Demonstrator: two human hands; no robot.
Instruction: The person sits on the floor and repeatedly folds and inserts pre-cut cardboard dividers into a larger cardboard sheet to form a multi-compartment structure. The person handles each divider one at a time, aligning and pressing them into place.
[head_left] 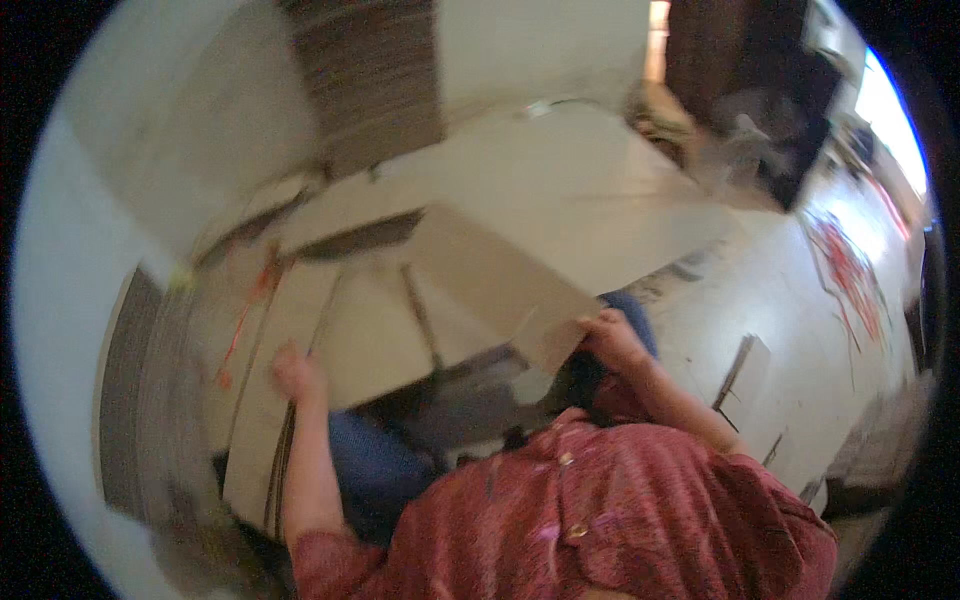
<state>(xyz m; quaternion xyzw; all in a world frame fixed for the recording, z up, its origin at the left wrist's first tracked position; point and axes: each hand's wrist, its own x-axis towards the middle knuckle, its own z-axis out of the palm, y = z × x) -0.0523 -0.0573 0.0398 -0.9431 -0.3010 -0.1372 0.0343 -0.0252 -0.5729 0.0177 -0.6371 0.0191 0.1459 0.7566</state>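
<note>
a broad pale sheet point(590, 165) spread out flat beyond the beige panel, the largest thing there. a dark wood-grain board point(375, 80) stood upright against the wall, well behind the panel and to its left. the beige panel point(490, 265) itself came next in size: a flat oblong tilted across the middle of the work, its near right corner in the grasp of a hand and its far end reaching up and to the left. it looked thin, stiff and fairly light for its length, so it probably handled like a tray, apt to swing or dip at the far end when carried by one corner. the face seemed smooth, perhaps a little slippery, and its corners likely chipped easily; both long edges, near their middles, would have given the steadiest hold.

a long narrow pale board point(262, 430) lay to the left of the panel, well apart from it. a tangle of red strands point(845, 280) lay far off to the panel's right. a dark slender rod point(421, 315), too blurred to name, showed just left of the panel's near half.

the right hand point(610, 342) was closed on the panel's near right corner, thumb uppermost. the left hand point(298, 372) was well left of the panel, over the narrow board; blur hid whether its fingers gripped, touched or merely hovered.
</note>
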